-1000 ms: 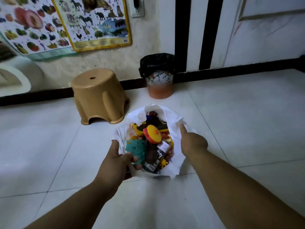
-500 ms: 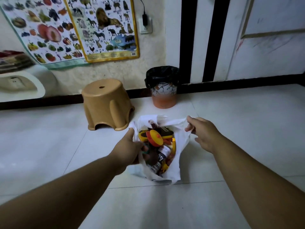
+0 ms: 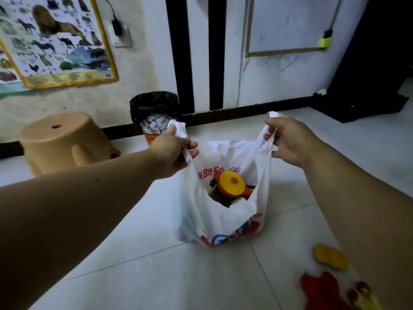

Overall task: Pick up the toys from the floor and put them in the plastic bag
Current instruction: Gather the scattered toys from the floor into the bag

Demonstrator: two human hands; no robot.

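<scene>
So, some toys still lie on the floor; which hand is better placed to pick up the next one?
The right hand. The yellow toy and the red toy lie on the floor to the right of the plastic bag, beside the right forearm. The left hand could probably hold its handle meanwhile.

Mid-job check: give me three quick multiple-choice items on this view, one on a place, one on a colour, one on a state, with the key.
1. Where is the tan stool? A left of the plastic bag B inside it C right of it
2. The round toy topmost in the bag is: A blue B yellow and orange C black
3. The bag's handles are: A tied shut B lying loose C held apart

Key: 1 A, it stands left by the wall. 2 B, yellow disc, orange rim. 3 C, left hand and right hand each grip one.
</scene>
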